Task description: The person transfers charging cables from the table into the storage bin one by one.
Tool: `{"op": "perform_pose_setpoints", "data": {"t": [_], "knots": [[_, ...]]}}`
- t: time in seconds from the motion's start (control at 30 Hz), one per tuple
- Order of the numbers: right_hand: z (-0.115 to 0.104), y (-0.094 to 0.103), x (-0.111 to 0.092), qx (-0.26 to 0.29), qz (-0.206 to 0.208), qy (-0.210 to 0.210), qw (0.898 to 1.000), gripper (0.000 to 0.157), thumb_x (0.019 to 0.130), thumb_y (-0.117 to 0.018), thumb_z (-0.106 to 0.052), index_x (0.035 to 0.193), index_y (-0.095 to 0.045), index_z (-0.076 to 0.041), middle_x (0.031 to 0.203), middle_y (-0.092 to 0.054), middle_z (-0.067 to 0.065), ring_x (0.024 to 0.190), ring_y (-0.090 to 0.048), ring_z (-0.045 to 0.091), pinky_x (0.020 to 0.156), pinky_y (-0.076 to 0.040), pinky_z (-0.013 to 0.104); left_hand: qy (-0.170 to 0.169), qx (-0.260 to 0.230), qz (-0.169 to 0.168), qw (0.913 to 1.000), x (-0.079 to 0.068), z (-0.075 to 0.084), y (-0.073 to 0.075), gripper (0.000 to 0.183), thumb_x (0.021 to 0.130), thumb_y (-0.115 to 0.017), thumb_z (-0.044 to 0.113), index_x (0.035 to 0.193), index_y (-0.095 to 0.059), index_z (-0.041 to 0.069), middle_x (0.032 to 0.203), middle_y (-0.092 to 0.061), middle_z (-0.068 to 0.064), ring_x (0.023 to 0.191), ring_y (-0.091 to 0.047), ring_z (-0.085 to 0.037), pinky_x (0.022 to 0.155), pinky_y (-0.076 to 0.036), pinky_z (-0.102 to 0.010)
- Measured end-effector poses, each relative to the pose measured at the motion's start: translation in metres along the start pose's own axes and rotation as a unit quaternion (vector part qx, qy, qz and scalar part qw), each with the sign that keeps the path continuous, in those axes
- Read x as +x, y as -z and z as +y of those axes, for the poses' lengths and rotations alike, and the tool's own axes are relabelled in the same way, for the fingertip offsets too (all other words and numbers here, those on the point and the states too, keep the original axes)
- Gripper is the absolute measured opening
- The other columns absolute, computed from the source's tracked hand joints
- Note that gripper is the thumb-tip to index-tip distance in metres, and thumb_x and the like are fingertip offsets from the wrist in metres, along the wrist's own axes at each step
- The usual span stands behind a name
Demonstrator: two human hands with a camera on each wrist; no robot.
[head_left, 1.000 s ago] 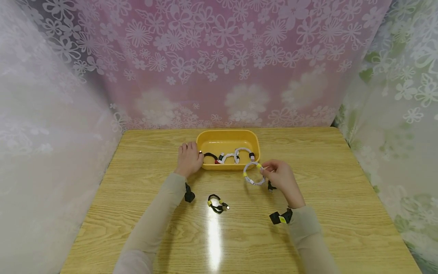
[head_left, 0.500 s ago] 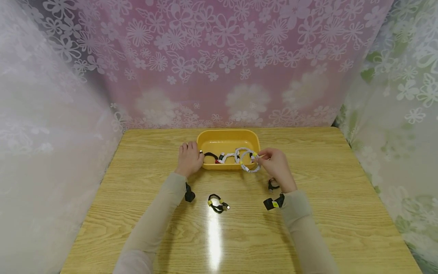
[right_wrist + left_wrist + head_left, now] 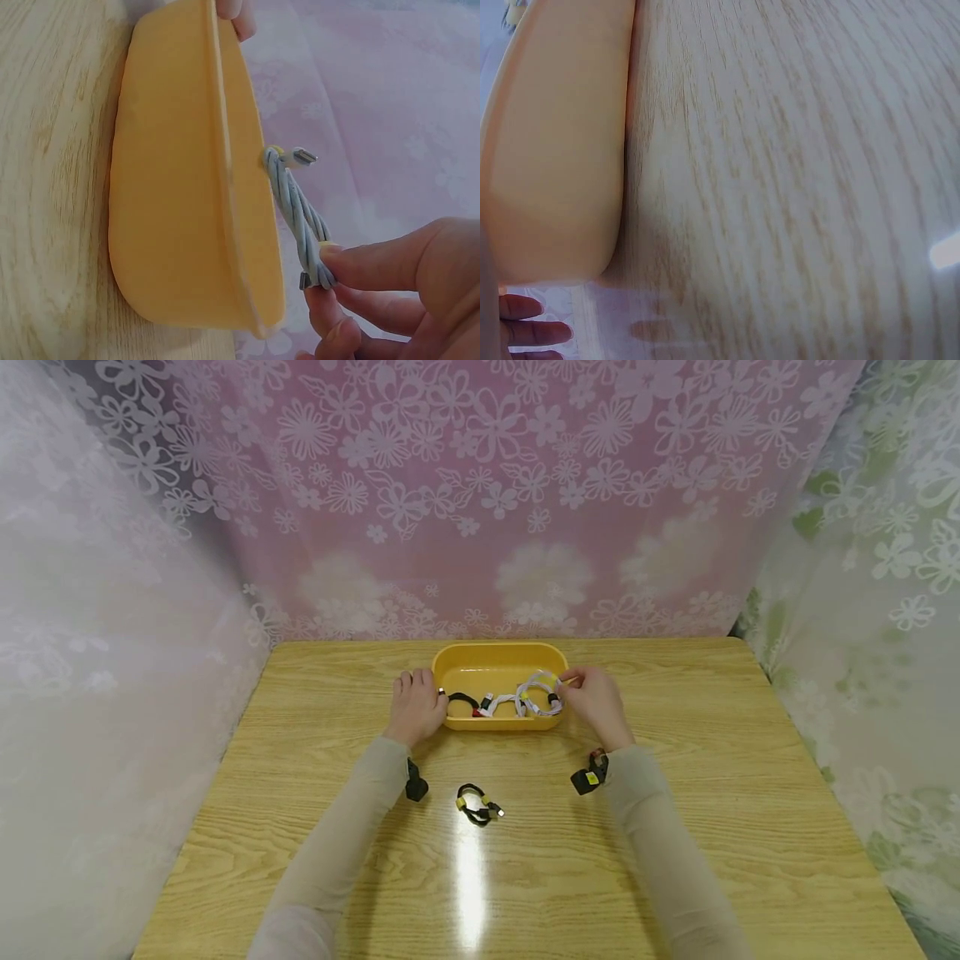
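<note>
The right hand [image 3: 594, 697] pinches a coiled white charging cable [image 3: 534, 710] with yellow ties between thumb and fingers. This coil [image 3: 296, 210] hangs over the right part of a yellow plastic bin [image 3: 498, 724], overlapping a white cable inside in the head view. At the bin's left end, the left hand [image 3: 417, 706] holds the rim, thumb over the edge and fingers along the outside. Its fingers [image 3: 536, 330] show beyond the bin's end in the left wrist view. Inside lie a black cable [image 3: 462, 697] and white cables [image 3: 501, 702] along the near wall.
A coiled black cable [image 3: 474, 806] with yellow ties lies on the wooden table [image 3: 525, 877] in front of the bin. Black wrist cameras [image 3: 587, 779] sit under both wrists. A pink flowered curtain [image 3: 480, 527] hangs behind the table, with pale curtains at both sides.
The right hand has carried the white cable coil up and left, from in front of the bin's right corner to over the bin. The left hand stays on the rim.
</note>
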State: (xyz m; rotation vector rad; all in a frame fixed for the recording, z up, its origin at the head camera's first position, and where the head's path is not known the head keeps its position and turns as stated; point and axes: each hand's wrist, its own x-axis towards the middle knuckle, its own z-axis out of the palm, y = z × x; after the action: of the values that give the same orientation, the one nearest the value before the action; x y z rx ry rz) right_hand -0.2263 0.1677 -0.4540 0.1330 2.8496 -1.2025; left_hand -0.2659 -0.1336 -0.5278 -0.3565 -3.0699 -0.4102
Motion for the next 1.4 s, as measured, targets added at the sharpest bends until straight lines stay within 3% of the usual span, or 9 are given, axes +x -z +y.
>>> {"op": "perform_pose_setpoints", "data": {"t": [0.47, 0.77, 0.9, 1.23, 1.4], "knots": [[-0.006, -0.018, 0.038, -0.043, 0.021, 0.006, 0.999, 0.024, 0.093, -0.068, -0.024, 0.11, -0.068, -0.007, 0.095, -0.068, 0.012, 0.076, -0.063, 0.025, 0.062, -0.05, 0.038, 0.003, 0.005, -0.004, 1.0, 0.001, 0.0, 0.0, 0.025, 0.1, -0.039, 0.024, 0.111, -0.042, 0.001, 0.113, -0.043, -0.018, 0.103, -0.034, -0.036, 0.097, -0.025, -0.048], [-0.012, -0.036, 0.051, -0.004, 0.014, 0.006, 1.0, 0.023, 0.094, -0.067, -0.021, 0.111, -0.067, -0.006, 0.093, -0.065, 0.011, 0.075, -0.061, 0.025, 0.062, -0.048, 0.039, 0.005, 0.004, -0.004, 1.0, 0.0, 0.0, 0.001, 0.026, 0.099, -0.04, 0.024, 0.112, -0.042, 0.001, 0.113, -0.044, -0.019, 0.104, -0.035, -0.037, 0.097, -0.026, -0.048], [-0.013, -0.042, 0.055, -0.006, 0.015, -0.001, 1.0, 0.021, 0.094, -0.068, -0.02, 0.109, -0.068, -0.007, 0.096, -0.065, 0.011, 0.079, -0.061, 0.027, 0.067, -0.048, 0.04, 0.006, 0.0, -0.007, 1.0, 0.0, 0.0, 0.002, 0.028, 0.099, -0.04, 0.024, 0.113, -0.042, 0.001, 0.115, -0.044, -0.019, 0.105, -0.035, -0.038, 0.098, -0.026, -0.048], [-0.009, -0.049, 0.071, -0.053, 0.009, 0.012, 0.999, 0.017, 0.093, -0.068, -0.021, 0.104, -0.069, -0.009, 0.089, -0.066, 0.009, 0.073, -0.06, 0.024, 0.061, -0.047, 0.038, 0.004, -0.004, -0.002, 1.0, 0.001, -0.001, 0.0, 0.027, 0.099, -0.039, 0.024, 0.113, -0.042, 0.001, 0.113, -0.044, -0.018, 0.103, -0.034, -0.037, 0.096, -0.025, -0.048], [-0.01, -0.054, 0.074, -0.039, -0.003, 0.012, 0.999, 0.017, 0.092, -0.068, -0.019, 0.105, -0.07, -0.008, 0.094, -0.067, 0.01, 0.078, -0.061, 0.026, 0.065, -0.048, 0.04, 0.003, -0.001, 0.0, 1.0, 0.002, -0.001, -0.001, 0.029, 0.099, -0.04, 0.025, 0.114, -0.042, 0.001, 0.113, -0.044, -0.018, 0.103, -0.034, -0.037, 0.097, -0.025, -0.048]]}}
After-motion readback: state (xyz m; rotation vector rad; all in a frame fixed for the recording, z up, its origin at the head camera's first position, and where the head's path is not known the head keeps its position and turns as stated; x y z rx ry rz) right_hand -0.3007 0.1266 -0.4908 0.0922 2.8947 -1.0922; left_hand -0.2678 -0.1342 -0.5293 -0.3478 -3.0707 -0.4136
